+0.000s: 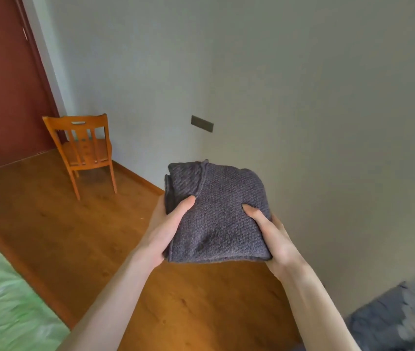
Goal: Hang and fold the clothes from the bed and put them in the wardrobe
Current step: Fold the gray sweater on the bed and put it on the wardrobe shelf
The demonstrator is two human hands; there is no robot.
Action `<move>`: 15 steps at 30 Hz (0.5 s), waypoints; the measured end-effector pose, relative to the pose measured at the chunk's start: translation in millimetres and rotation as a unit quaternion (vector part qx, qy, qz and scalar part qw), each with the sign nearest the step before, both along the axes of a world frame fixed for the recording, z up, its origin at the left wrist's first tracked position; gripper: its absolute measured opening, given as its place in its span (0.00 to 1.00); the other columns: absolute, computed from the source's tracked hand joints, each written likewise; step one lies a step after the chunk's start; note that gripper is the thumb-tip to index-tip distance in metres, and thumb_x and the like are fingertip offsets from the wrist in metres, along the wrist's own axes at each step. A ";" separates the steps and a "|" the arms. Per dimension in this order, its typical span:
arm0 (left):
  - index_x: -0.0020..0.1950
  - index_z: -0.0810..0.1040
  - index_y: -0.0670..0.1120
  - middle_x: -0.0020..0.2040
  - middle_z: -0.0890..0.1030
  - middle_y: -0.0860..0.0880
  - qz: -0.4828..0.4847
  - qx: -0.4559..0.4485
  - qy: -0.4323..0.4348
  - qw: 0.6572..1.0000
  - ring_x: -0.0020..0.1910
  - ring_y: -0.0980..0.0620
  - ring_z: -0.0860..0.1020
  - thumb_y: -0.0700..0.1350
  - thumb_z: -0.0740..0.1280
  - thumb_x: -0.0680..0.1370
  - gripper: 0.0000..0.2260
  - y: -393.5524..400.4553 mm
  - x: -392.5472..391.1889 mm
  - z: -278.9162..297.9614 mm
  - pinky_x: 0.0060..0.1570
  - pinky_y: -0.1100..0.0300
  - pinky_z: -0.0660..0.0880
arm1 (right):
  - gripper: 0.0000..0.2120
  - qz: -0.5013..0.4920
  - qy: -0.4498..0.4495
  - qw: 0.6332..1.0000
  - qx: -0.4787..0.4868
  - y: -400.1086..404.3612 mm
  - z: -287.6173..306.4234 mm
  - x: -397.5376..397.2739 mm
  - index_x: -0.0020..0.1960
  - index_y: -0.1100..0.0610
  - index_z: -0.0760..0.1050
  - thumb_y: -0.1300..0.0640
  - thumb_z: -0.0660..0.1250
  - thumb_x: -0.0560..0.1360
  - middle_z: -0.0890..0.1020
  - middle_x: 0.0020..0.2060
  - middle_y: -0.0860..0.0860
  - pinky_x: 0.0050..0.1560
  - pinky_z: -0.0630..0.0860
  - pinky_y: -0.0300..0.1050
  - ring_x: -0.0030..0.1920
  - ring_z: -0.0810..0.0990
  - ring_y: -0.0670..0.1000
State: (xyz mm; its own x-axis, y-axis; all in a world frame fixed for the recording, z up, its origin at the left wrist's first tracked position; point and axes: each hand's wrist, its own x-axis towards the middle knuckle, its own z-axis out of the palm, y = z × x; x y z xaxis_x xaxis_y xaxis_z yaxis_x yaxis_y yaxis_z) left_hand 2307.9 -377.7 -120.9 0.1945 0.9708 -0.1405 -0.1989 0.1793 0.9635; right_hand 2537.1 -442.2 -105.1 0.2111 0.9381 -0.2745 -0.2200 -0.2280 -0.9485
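A folded grey knit garment (pixel 216 214) is held up in the air at centre frame, above the wooden floor (pixel 79 236); the left hand (pixel 162 231) grips its 9 o'clock edge, thumb curled over the top, fingers hidden beneath; the right hand (pixel 275 236) clasps the 3 o'clock edge the same way — thumb pressed into the knit. A wooden chair (pixel 87 150) stands at 10 o'clock by a dark red door (pixel 3 84); green bedding (pixel 3 300) lies at 8 o'clock.

We see a dark grey knit sweater (pixel 216 211), folded into a thick square bundle, held level in the air above the wooden floor.
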 end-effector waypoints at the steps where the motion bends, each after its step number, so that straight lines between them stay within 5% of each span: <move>1: 0.66 0.74 0.68 0.61 0.83 0.59 0.006 -0.001 0.001 1.000 0.59 0.55 0.83 0.67 0.78 0.67 0.30 11.1 2.2 -1.0 0.50 0.55 0.81 | 0.42 0.007 -0.006 1.000 0.001 11.5 1.1 2.2 0.74 0.44 0.68 0.38 0.82 0.65 0.84 0.62 0.53 0.59 0.84 0.59 0.56 0.87 0.55; 6: 0.60 0.72 0.73 0.61 0.81 0.62 0.035 0.000 0.023 0.999 0.57 0.58 0.81 0.72 0.78 0.66 0.27 70.6 15.8 -2.8 0.44 0.60 0.80 | 0.45 0.032 -0.024 0.999 -0.004 82.2 -1.9 15.3 0.75 0.42 0.68 0.34 0.82 0.63 0.84 0.62 0.50 0.61 0.83 0.56 0.57 0.87 0.53; 9: 0.65 0.71 0.70 0.60 0.80 0.64 0.064 0.007 0.028 0.998 0.53 0.60 0.83 0.71 0.78 0.66 0.31 108.7 22.8 -7.9 0.40 0.66 0.81 | 0.51 0.044 -0.048 0.997 -0.028 132.4 -7.3 19.5 0.76 0.39 0.66 0.27 0.79 0.58 0.82 0.65 0.48 0.65 0.80 0.58 0.61 0.84 0.54; 15: 0.74 0.70 0.63 0.65 0.82 0.56 0.152 0.012 0.029 0.988 0.58 0.53 0.85 0.70 0.81 0.64 0.42 187.6 18.3 -21.1 0.58 0.49 0.84 | 0.50 0.119 -0.078 0.990 -0.008 249.4 -19.2 23.3 0.78 0.45 0.67 0.30 0.79 0.62 0.80 0.67 0.48 0.66 0.80 0.58 0.63 0.81 0.54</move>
State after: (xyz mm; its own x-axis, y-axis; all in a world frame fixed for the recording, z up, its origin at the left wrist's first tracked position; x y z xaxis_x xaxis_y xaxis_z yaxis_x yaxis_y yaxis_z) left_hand 2326.2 -190.1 -142.1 -0.1147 0.9861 -0.1199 -0.1845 0.0974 0.9780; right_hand 2560.4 -192.8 -124.3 0.0264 0.9625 -0.2701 -0.0096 -0.2700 -0.9628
